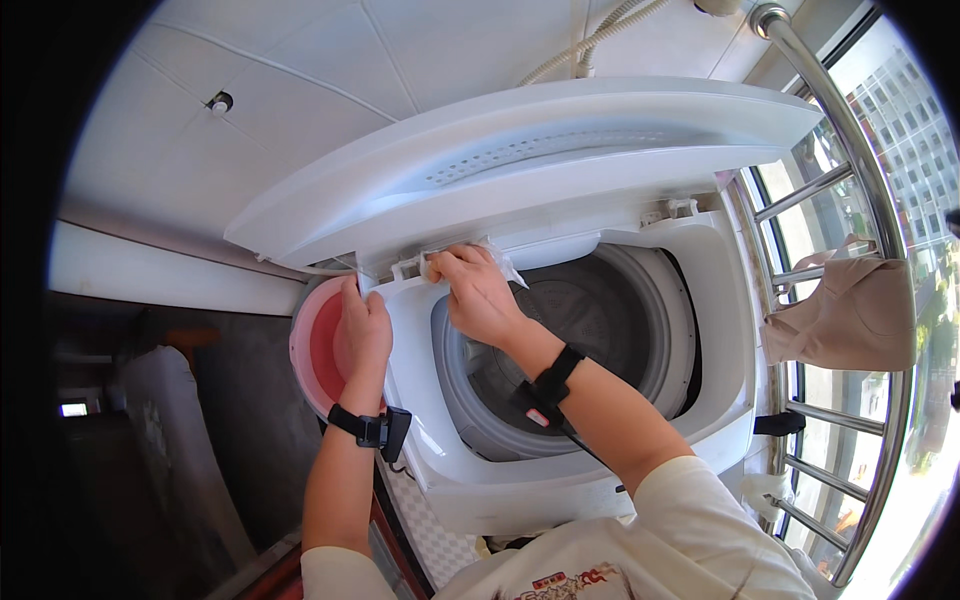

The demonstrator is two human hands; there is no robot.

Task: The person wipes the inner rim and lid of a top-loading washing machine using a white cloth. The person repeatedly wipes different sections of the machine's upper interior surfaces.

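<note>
A white top-loading washing machine (420, 375) stands before me, its lid (525, 142) raised against the wall. My right hand (476, 292) grips a white wipe or thin cloth (506, 262) and presses it to the machine's back rim, beside the left lid hinge (406, 267). At the back left corner, my left hand (367, 322) rests with its fingers at the machine's edge; whether it holds anything there is hidden. Below my right forearm the grey drum (592, 322) lies open to view.
A pink bucket (304, 337) stands left of the machine, partly behind my left hand. Metal railings (870, 142) run along the right by the window, with a beige garment (847, 315) hung over them. Corrugated hoses (592, 45) come down the tiled wall behind the lid.
</note>
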